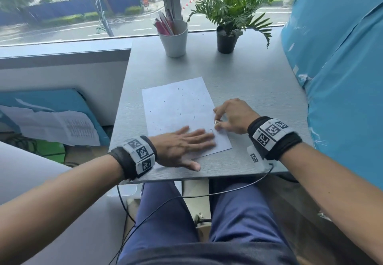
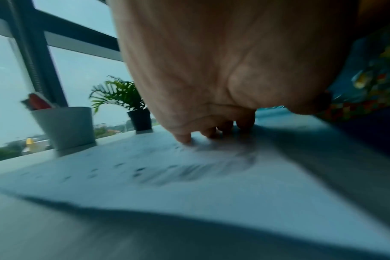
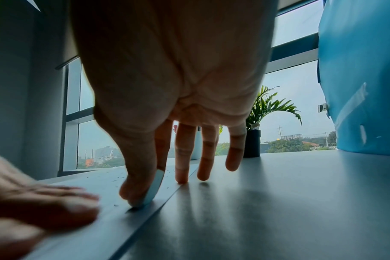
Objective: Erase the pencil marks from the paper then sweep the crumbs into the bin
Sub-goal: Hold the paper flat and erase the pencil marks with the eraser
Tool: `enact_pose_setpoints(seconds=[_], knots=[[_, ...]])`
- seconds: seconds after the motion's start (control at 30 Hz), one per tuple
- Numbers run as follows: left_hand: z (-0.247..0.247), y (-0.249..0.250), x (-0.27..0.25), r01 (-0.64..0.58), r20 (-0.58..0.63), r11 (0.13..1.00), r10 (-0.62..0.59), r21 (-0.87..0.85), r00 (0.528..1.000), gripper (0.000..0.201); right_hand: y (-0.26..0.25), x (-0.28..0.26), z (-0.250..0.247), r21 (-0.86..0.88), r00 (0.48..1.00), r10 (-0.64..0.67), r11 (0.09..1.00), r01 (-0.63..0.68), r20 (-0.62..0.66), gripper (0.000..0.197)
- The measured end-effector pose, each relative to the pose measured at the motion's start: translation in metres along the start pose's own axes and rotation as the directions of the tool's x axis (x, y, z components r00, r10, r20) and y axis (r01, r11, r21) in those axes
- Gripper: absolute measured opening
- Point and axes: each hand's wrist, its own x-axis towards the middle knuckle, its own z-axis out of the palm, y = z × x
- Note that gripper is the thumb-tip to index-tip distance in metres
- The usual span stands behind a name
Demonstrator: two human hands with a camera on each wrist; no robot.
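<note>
A white sheet of paper (image 1: pixel 180 109) lies on the grey table (image 1: pixel 248 82), dotted with dark eraser crumbs (image 1: pixel 193 117) and faint marks. My left hand (image 1: pixel 186 142) lies flat on the sheet's near edge, fingers straight. My right hand (image 1: pixel 232 117) pinches a small white eraser (image 1: pixel 217 122) between thumb and forefinger at the sheet's right edge. In the right wrist view the eraser (image 3: pixel 154 188) stands on the paper (image 3: pixel 114 211) under the thumb, the other fingers (image 3: pixel 183 158) spread. The left wrist view shows fingertips (image 2: pixel 185 138) on the blurred paper (image 2: pixel 145 176). No bin is in view.
A white cup of pens (image 1: pixel 174 36) and a potted plant (image 1: pixel 227 34) in a black pot stand at the table's far edge by the window. A blue wrapped panel (image 1: pixel 342 67) rises along the right side. Papers (image 1: pixel 56 125) lie on a blue board left of the table.
</note>
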Motion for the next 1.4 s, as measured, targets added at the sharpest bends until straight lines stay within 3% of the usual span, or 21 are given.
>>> enact_pose_setpoints(seconds=[0.07, 0.13, 0.17, 0.2, 0.27, 0.33, 0.37, 0.47, 0.53, 0.63, 0.8, 0.9, 1.03, 1.2, 1.33, 1.4], knots=[[-0.006, -0.025, -0.003, 0.191, -0.019, 0.982, -0.191, -0.003, 0.981, 0.088, -0.004, -0.001, -0.002, -0.012, 1.000, 0.008, 1.000, -0.008, 0.003, 0.019], [-0.016, -0.048, -0.007, 0.429, -0.050, 0.903, -0.428, 0.006, 0.902, 0.097, -0.009, -0.003, -0.005, -0.029, 1.000, 0.016, 0.999, -0.016, 0.004, 0.016], [-0.020, -0.052, -0.007, 0.495, -0.078, 0.869, -0.491, 0.029, 0.867, 0.101, -0.012, -0.004, -0.006, -0.047, 1.000, 0.015, 0.999, -0.015, 0.004, 0.014], [-0.023, -0.049, -0.006, 0.493, -0.109, 0.868, -0.486, 0.055, 0.867, 0.103, -0.014, -0.004, -0.008, -0.065, 1.000, 0.014, 0.998, -0.014, 0.005, 0.013], [-0.021, -0.030, 0.002, 0.326, -0.119, 0.942, -0.316, 0.076, 0.941, 0.101, -0.017, -0.004, -0.010, -0.095, 1.000, 0.013, 0.995, -0.012, 0.009, 0.012], [-0.013, -0.010, 0.010, 0.144, -0.049, 0.989, -0.142, 0.039, 0.989, 0.096, -0.020, -0.003, -0.010, -0.120, 1.000, 0.012, 0.993, -0.011, 0.012, 0.012], [-0.009, -0.007, 0.013, 0.120, -0.021, 0.993, -0.120, 0.005, 0.993, 0.093, -0.021, -0.003, -0.010, -0.128, 1.000, 0.012, 0.992, -0.011, 0.012, 0.012], [-0.014, -0.024, 0.018, 0.272, -0.050, 0.959, -0.276, -0.085, 0.960, 0.096, -0.023, -0.004, -0.010, -0.137, 1.000, 0.018, 0.990, -0.016, 0.017, 0.014], [-0.025, -0.037, 0.019, 0.380, -0.061, 0.914, -0.391, -0.143, 0.918, 0.114, -0.023, -0.004, -0.011, -0.139, 0.999, 0.027, 0.990, -0.024, 0.022, 0.014], [-0.035, -0.041, 0.023, 0.429, -0.070, 0.871, -0.456, -0.238, 0.887, 0.138, -0.025, 0.005, -0.015, -0.154, 0.999, 0.000, 0.988, 0.005, 0.034, 0.011], [-0.034, -0.043, 0.027, 0.459, -0.079, 0.851, -0.492, -0.256, 0.867, 0.145, -0.041, 0.040, -0.022, 0.026, 0.997, -0.058, 0.998, 0.059, -0.048, 0.003], [-0.034, -0.045, 0.027, 0.460, -0.059, 0.845, -0.492, -0.274, 0.869, 0.145, -0.050, 0.055, -0.014, 0.028, 0.997, -0.074, 0.997, 0.075, -0.030, 0.018], [-0.034, -0.046, 0.028, 0.463, -0.045, 0.842, -0.493, -0.276, 0.869, 0.146, -0.048, 0.051, -0.002, 0.062, 0.997, -0.020, 0.998, 0.025, -0.071, 0.016], [-0.033, -0.046, 0.028, 0.466, -0.024, 0.840, -0.491, -0.280, 0.871, 0.148, -0.049, 0.035, -0.003, 0.001, 0.996, -0.062, 0.998, 0.062, 0.066, 0.018], [-0.034, -0.044, 0.028, 0.462, -0.035, 0.843, -0.490, -0.275, 0.871, 0.147, -0.047, 0.059, -0.019, 0.021, 0.998, -0.016, 1.000, 0.017, -0.056, 0.020], [-0.034, -0.043, 0.028, 0.468, -0.028, 0.839, -0.494, -0.278, 0.869, 0.148, -0.049, 0.054, -0.013, 0.029, 0.999, -0.035, 0.999, 0.036, -0.037, 0.027]])
